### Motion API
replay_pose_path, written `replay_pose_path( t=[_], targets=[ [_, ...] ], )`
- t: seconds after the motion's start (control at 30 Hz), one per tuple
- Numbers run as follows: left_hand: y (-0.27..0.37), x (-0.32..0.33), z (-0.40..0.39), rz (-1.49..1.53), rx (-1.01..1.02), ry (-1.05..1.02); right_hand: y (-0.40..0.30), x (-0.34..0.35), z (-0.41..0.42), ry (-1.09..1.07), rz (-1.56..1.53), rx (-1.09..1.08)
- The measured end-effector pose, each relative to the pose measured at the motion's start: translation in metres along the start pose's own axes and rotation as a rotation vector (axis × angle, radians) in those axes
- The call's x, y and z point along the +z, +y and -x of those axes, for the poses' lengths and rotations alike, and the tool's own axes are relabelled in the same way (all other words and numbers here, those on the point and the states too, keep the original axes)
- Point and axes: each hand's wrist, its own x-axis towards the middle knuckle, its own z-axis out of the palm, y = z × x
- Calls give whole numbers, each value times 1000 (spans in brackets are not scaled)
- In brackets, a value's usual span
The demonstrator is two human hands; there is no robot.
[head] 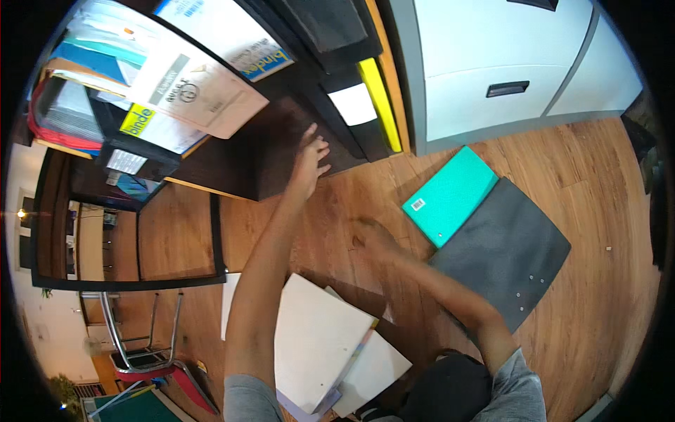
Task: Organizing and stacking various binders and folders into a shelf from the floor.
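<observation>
My left hand (pixel 311 161) reaches to the lower shelf of a dark cabinet (pixel 274 147), its fingers apart and nothing in them. Over the wooden floor hangs my right hand (pixel 372 237), blurred, its fingers partly curled; I cannot tell whether it holds anything. Right of it lie a green binder (pixel 453 195) and a dark grey binder (pixel 506 248), touching. White binders (pixel 321 337) with coloured divider tabs lie stacked in front of me. Black binders and a yellow binder (pixel 379 105) stand at the right end of the shelf. Paper boxes and a white binder-brand box (pixel 227 31) are at the upper left.
A white metal drawer cabinet (pixel 495 58) stands at the upper right, beside the shelf. At the left are a black-framed glass door or mirror (pixel 174 287) and a chair (pixel 142 374) with chrome legs and a red edge. My knee (pixel 448 390) is near the white binders.
</observation>
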Motion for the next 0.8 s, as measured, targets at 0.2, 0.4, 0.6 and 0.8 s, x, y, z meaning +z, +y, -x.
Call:
replay_pose_path(
  t=[0.2, 0.4, 0.6, 0.8],
  targets=[
    [-22, 21, -53, 313, 65, 74, 10, 14, 94, -218, 350, 172],
    [-19, 24, -83, 383, 38, -138, -3, 29, 89, -397, 532, 191],
    [-14, 37, -49, 279, -95, -38, 3, 32, 87, -458, 588, 240],
    [-145, 80, 66, -59, -143, -162, -15, -45, 102, -777, 164, 134]
  ],
)
